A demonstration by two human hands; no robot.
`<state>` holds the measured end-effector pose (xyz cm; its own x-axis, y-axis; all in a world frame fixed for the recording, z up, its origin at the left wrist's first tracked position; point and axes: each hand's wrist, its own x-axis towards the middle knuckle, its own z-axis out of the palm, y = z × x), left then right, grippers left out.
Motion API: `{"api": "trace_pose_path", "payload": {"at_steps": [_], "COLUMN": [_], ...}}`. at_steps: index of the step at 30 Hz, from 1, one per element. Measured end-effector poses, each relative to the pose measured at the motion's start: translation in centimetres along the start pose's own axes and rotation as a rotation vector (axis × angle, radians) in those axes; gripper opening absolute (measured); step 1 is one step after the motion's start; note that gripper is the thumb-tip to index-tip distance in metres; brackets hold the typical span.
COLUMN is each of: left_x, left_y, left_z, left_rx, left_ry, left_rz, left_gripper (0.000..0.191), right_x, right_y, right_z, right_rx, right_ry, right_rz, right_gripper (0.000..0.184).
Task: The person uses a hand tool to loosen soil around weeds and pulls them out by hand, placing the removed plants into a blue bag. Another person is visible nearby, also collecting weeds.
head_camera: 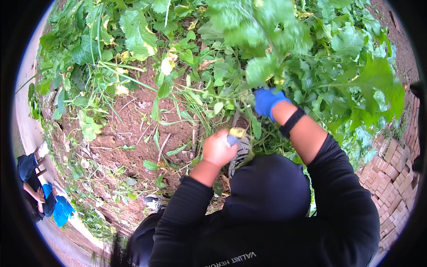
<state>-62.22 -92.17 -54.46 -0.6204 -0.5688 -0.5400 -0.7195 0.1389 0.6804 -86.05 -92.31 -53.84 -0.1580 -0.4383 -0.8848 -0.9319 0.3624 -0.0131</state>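
Note:
My left hand (218, 148) is bare and closed around the handle of a hand tool (237, 132), with a grey and yellowish part showing past the fingers. The tool's working end is blurred among the stems. To its upper right, my right hand (271, 102) wears a blue glove and grips the base of a leafy green plant (263, 33). Leaves hide the fingertips, and the plant's broad leaves are motion-blurred. Between the hands and up to the left grow low green weeds (217, 76). My knee (270, 187), in dark cloth, is just below both hands.
Bare brown soil (140, 106) with dry stalks spreads to the left. Dense leafy greens (347, 46) stand at the right, near stacked bricks (390, 167). Another person (36, 193) sits at the far left beside a blue plastic bag (62, 210), along a pale concrete edging (28, 130).

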Motion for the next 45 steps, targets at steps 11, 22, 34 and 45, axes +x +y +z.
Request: {"api": "trace_pose_path", "payload": {"at_steps": [11, 22, 34, 45], "left_x": [-11.6, -13.4, -11.9, -10.3], "left_y": [-3.9, -5.6, -4.4, -2.5], "left_z": [-15.6, -20.3, -19.2, -15.8], "left_rx": [-0.013, 0.024, 0.053, 0.132], "left_ry": [0.073, 0.021, -0.136, -0.146], "left_rz": [0.040, 0.080, 0.277, 0.095], "left_gripper": [0.014, 0.015, 0.015, 0.022], "right_x": [-8.6, -25.6, -45.5, -2.2], "right_y": [-10.7, -3.8, 5.9, -7.4], "right_z": [-4.7, -17.3, -2.4, -0.3], "right_rx": [0.003, 0.378, -0.018, -0.120], "right_ry": [0.169, 0.673, 0.598, 0.424], "right_rz": [-0.560, -0.481, 0.923, -0.069], "right_gripper": [0.027, 0.042, 0.022, 0.024]}}
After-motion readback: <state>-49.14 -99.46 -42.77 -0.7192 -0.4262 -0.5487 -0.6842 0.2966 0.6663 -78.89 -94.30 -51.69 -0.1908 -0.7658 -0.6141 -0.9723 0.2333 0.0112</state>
